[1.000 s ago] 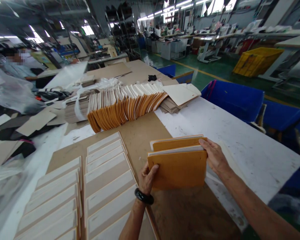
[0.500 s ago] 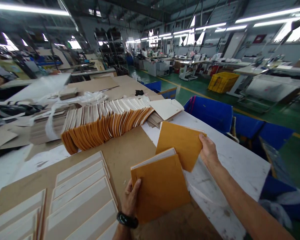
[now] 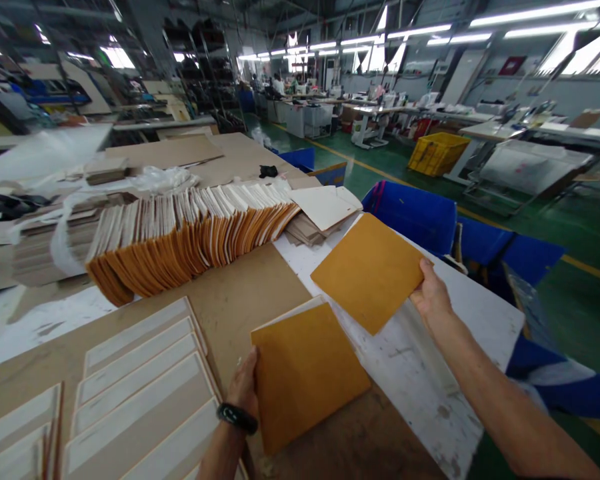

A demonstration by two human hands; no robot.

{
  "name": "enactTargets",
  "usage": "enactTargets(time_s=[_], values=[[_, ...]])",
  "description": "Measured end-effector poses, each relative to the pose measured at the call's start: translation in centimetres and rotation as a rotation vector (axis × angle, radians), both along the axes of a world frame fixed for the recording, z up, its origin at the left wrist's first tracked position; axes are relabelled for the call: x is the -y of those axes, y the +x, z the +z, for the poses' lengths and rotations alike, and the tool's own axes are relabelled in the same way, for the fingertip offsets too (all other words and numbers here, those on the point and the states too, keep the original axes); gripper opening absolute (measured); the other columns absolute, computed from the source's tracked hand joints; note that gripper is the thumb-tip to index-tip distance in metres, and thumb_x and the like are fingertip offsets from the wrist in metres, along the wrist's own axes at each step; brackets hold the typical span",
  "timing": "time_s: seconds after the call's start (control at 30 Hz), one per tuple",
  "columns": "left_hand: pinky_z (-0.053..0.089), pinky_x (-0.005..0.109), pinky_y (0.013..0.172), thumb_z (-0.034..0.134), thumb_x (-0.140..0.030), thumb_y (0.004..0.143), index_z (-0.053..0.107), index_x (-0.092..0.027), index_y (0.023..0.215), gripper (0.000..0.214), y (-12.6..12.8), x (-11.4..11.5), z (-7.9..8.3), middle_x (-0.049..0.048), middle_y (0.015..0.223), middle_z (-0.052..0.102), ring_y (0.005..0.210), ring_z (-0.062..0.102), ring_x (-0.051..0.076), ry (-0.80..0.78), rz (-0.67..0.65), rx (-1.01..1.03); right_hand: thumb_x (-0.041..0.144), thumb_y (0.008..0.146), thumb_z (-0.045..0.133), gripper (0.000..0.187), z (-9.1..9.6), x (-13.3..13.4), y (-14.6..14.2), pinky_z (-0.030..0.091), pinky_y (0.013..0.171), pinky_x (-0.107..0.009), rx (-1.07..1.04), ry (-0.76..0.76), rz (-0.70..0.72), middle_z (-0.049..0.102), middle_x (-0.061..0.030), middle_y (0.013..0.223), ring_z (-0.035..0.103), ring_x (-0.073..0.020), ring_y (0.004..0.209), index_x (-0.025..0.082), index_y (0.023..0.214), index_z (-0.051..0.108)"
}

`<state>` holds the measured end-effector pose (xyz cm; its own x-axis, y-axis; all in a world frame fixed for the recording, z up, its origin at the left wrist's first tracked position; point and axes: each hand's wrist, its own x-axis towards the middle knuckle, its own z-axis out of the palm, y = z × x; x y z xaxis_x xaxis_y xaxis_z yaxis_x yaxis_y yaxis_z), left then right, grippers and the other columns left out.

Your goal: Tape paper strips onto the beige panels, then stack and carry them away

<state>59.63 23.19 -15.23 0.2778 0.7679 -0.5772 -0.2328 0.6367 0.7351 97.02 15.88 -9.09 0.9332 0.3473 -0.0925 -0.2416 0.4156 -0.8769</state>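
Since the frame half a second ago, you are drawing the right sheet (image 3: 367, 273) clear of the left sheet (image 3: 307, 380); they are no longer overlapping, and a narrow gap is showing between them. You are also tilting the right sheet more steeply, so one corner is pointing down. Your right grip (image 3: 434, 293) is pinching it at its right corner, over the white part of the table (image 3: 480, 320). Your left grip (image 3: 244, 387) is pinching the left sheet at its left edge, mostly over the brown board (image 3: 250, 280). Both sheets are showing you orange faces, and a pale layer is peeking out along the left one's top edge. A black band (image 3: 237, 418) is circling your left wrist. To the left of that grip, pale panels (image 3: 145, 387) are lying overlapped on the board. Beyond, a long row (image 3: 185, 243) of orange-and-white pieces is leaning, with white cards (image 3: 325, 207) lying flat at its right end. Blue bins (image 3: 410, 217) are standing past the table's right edge.
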Motion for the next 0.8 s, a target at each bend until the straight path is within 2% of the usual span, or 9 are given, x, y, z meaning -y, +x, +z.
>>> enactTargets(time_s=[0.13, 0.27, 0.4, 0.53, 0.63, 0.7, 0.8], values=[[0.049, 0.032, 0.081, 0.061, -0.042, 0.070, 0.060, -0.016, 0.090, 0.033, 0.0, 0.1, 0.4, 0.0056, 0.091, 0.068, 0.092, 0.061, 0.021, -0.052, -0.014, 0.095, 0.032, 0.067, 0.065, 0.023, -1.6, -0.2, -1.7, 0.055, 0.070, -0.032, -0.037, -0.069, 0.093, 0.067, -0.0016, 0.083, 0.062, -0.0194, 0.085, 0.019, 0.084, 0.056], [0.048, 0.037, 0.084, 0.052, -0.050, 0.074, 0.059, -0.014, 0.096, 0.042, -0.4, 0.3, 0.7, 0.0096, 0.096, 0.067, 0.094, 0.060, 0.024, -0.110, -0.054, 0.199, 0.029, 0.070, 0.062, 0.016, -2.3, -0.1, -2.8, 0.055, 0.070, -0.029, -0.100, -0.106, 0.146, 0.066, 0.0003, 0.085, 0.061, -0.0174, 0.087, 0.021, 0.083, 0.056], [0.046, 0.040, 0.087, 0.040, -0.056, 0.078, 0.060, -0.011, 0.098, 0.053, -1.2, 0.1, 0.5, 0.0134, 0.095, 0.067, 0.096, 0.059, 0.025, -0.153, -0.098, 0.291, 0.028, 0.075, 0.057, 0.008, -2.5, 0.3, -1.9, 0.055, 0.071, -0.027, -0.099, -0.163, 0.102, 0.065, 0.0028, 0.093, 0.059, -0.0158, 0.093, 0.025, 0.082, 0.055], [0.044, 0.040, 0.088, 0.038, -0.058, 0.078, 0.059, -0.013, 0.099, 0.054, -1.6, 0.0, 0.2, 0.0123, 0.094, 0.067, 0.098, 0.059, 0.025, -0.160, -0.126, 0.361, 0.031, 0.075, 0.057, 0.010, -1.7, 0.8, -1.6, 0.054, 0.067, -0.026, -0.121, -0.242, 0.212, 0.067, 0.0018, 0.089, 0.059, -0.0172, 0.093, 0.026, 0.084, 0.058], [0.044, 0.041, 0.088, 0.040, -0.060, 0.076, 0.059, -0.013, 0.099, 0.055, -1.7, -0.1, 0.1, 0.0119, 0.092, 0.068, 0.098, 0.059, 0.025, -0.162, -0.146, 0.386, 0.032, 0.069, 0.063, 0.020, -0.4, 0.7, -2.8, 0.054, 0.062, -0.031, -0.158, -0.280, 0.454, 0.068, -0.0049, 0.085, 0.062, -0.0224, 0.082, 0.021, 0.085, 0.062], [0.044, 0.041, 0.088, 0.040, -0.061, 0.075, 0.059, -0.014, 0.100, 0.057, -1.7, -0.2, 0.1, 0.0114, 0.091, 0.068, 0.098, 0.059, 0.025, -0.161, -0.153, 0.390, 0.034, 0.065, 0.067, 0.029, 0.8, 0.0, -4.4, 0.053, 0.060, -0.034, -0.148, -0.320, 0.749, 0.068, -0.0086, 0.084, 0.063, -0.0239, 0.074, 0.016, 0.088, 0.063], [0.044, 0.041, 0.088, 0.039, -0.065, 0.073, 0.059, -0.015, 0.100, 0.060, -1.7, -0.2, 0.5, 0.0113, 0.093, 0.068, 0.099, 0.058, 0.026, -0.154, -0.160, 0.382, 0.036, 0.066, 0.068, 0.034, 2.3, -1.8, -7.6, 0.051, 0.060, -0.031, -0.046, -0.409, 1.238, 0.068, -0.0071, 0.080, 0.064, -0.0208, 0.067, 0.014, 0.091, 0.063]])
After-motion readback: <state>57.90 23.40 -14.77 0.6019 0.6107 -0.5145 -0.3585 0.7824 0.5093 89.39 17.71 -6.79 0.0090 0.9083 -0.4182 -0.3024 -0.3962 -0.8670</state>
